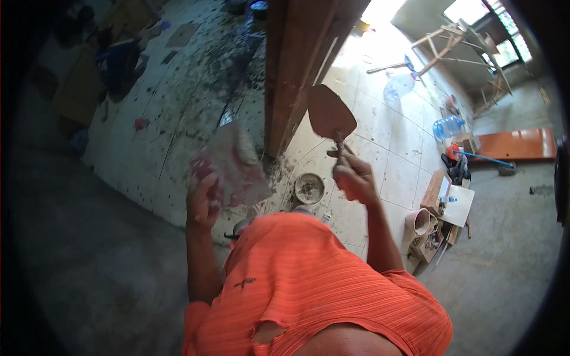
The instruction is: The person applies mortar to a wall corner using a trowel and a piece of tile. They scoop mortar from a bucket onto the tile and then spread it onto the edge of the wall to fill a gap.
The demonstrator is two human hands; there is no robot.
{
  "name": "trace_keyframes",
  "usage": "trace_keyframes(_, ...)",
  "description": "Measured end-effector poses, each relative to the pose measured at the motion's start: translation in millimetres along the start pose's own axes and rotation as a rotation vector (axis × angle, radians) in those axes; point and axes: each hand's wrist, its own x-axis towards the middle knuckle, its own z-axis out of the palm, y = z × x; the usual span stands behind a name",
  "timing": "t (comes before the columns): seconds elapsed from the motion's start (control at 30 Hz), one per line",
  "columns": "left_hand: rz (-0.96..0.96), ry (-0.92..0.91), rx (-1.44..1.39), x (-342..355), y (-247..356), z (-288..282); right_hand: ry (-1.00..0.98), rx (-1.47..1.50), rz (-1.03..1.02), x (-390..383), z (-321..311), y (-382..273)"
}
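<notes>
My left hand (203, 200) is closed on the edge of a flat, roughly square board-like piece (222, 172) with pinkish-red and whitish patches. Something pale grey, like a smear of mortar, lies along its upper right part; blur hides exactly what the piece is. My right hand (354, 176) grips the short handle of a trowel (331, 113), whose broad brownish blade points up and away, close to the wooden door frame (291, 65). Between my hands, lower down on the floor, stands a round bowl (309, 188) with grey stuff in it.
Dark splatter covers the tiled floor (178, 113) left of the frame. At the right are a white bucket (418, 221), wooden boxes, a blue water bottle (449, 127), a brush with a blue handle (484, 159), an orange-brown panel (513, 145) and a wooden trestle (457, 44). A person (116, 65) is at far left.
</notes>
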Motion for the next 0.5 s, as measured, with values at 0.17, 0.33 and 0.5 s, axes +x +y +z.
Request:
trace_keyframes(0.17,-0.77,-0.134,-0.849,26.6,38.4,29.9,-0.482,0.068,0.117,3.0,-29.5,-58.9)
trace_keyframes(0.33,-0.803,-0.26,-0.958,29.8,51.1,40.5,-0.833,-0.126,0.158,24.5,-54.3,-54.4)
trace_keyframes(0.5,-0.749,-0.148,-0.937,32.0,75.8,42.4,-0.605,-0.191,0.55,-7.1,-77.5,-62.1)
